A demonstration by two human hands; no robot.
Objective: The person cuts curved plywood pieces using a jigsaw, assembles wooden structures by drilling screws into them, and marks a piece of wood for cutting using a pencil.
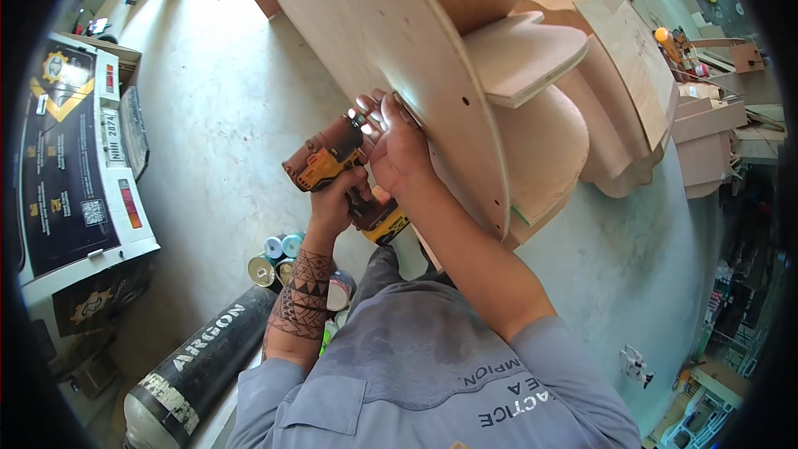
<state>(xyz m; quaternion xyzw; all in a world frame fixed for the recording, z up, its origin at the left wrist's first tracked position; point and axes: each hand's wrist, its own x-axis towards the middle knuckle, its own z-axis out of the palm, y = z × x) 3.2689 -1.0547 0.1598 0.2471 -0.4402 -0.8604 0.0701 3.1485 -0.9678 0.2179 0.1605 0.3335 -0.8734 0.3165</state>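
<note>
Drill (337, 168) in yellow and black sits crosswise below the curved plywood panel (391, 41), its nose pointing up-right at that panel's lower edge. The left hand (337, 199) is clenched around the drill's grip, its tattooed forearm rising from the lower edge, wrist bent toward the panel. The right hand (399, 145) lies just right of the drill's nose; its fingers (374, 112) are pinched at the tip against the panel's edge, though what they pinch is too small to tell. Left of the panel, below the drill, spray cans (278, 258) stand beside a dark gas cylinder (204, 357) on the concrete floor (216, 116).
</note>
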